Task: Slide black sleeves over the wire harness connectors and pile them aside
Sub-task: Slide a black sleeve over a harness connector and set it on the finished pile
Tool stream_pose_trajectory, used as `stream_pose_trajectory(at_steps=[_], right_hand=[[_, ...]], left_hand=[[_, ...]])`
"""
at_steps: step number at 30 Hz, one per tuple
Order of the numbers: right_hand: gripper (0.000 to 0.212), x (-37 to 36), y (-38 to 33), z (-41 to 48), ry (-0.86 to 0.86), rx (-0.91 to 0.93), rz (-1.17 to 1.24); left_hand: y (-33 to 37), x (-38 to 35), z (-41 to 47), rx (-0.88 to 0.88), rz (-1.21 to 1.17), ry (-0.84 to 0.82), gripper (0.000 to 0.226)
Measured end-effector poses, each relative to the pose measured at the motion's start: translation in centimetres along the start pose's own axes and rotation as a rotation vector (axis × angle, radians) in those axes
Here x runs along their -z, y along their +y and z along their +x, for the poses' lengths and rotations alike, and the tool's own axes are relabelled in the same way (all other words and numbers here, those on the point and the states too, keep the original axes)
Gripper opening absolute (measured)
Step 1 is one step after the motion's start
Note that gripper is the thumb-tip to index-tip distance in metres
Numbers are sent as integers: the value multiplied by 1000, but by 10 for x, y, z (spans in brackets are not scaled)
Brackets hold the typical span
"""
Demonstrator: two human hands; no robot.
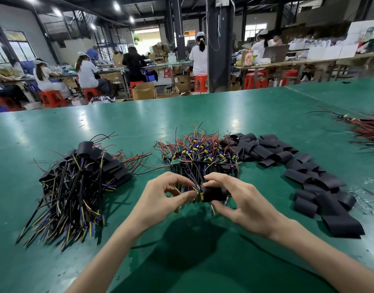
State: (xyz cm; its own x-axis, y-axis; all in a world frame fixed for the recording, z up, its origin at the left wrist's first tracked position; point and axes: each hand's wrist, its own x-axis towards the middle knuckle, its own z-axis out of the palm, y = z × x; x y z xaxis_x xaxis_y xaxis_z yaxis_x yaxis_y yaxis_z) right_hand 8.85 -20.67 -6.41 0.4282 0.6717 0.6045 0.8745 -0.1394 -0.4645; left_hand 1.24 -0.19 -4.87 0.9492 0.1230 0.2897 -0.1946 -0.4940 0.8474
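Both hands are working just above the table (181, 115), near its front edge, around the middle. My right hand (241, 206) grips one black sleeve (213, 194), thumb underneath and fingers curled over the top. My left hand (160, 199) pinches a harness (195, 183) right at the sleeve's left mouth, with yellow and purple wires poking out there. Just behind my hands sits the bare harness heap (198, 151), red and black leads everywhere. Toward the left edge lies the sleeved pile (80, 178). Toward the right edge, loose sleeves (298, 170) are strewn in a curve.
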Motion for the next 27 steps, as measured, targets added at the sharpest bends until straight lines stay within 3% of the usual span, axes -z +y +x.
stream_pose_trajectory(at_steps=[14, 27], right_hand=[[51, -5, -2, -2, -53, -6, -14], [51, -3, 1, -1, -71, -60, 43]], left_hand=[[-2, -6, 0, 61, 150, -13, 8], [3, -10, -3, -38, 106, 14, 9]])
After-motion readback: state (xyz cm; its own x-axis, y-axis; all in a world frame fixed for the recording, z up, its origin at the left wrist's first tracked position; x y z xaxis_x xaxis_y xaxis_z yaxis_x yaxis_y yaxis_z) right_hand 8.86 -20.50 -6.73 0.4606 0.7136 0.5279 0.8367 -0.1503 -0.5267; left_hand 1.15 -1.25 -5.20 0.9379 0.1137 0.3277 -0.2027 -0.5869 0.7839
